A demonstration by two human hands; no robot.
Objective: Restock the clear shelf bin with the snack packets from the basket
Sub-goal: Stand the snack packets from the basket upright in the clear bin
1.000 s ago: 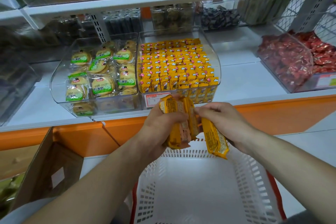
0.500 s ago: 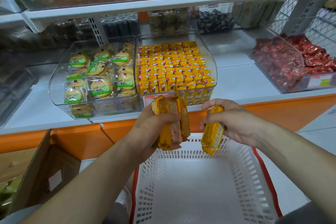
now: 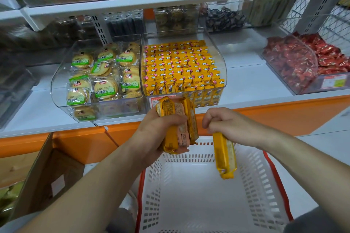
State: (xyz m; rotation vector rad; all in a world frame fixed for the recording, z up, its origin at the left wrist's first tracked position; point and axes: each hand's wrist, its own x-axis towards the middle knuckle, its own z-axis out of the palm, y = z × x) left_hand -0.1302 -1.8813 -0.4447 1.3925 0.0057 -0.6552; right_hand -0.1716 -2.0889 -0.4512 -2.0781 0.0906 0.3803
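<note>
Pinching one long yellow wrapped snack packet [image 3: 224, 155] by its top end, your right hand [image 3: 227, 125] lets it hang, long axis near vertical, over the white slotted plastic basket [image 3: 265, 176]. Your left hand [image 3: 157, 128] is curled round an upright bundle of the same yellow packets [image 3: 176, 119]. The clear plastic shelf bin [image 3: 222, 66] is straight ahead and above, on the white shelf [image 3: 246, 81], holding rows of upright packets. The left hand is nearer its front wall, so I'd load that bundle first.
</note>
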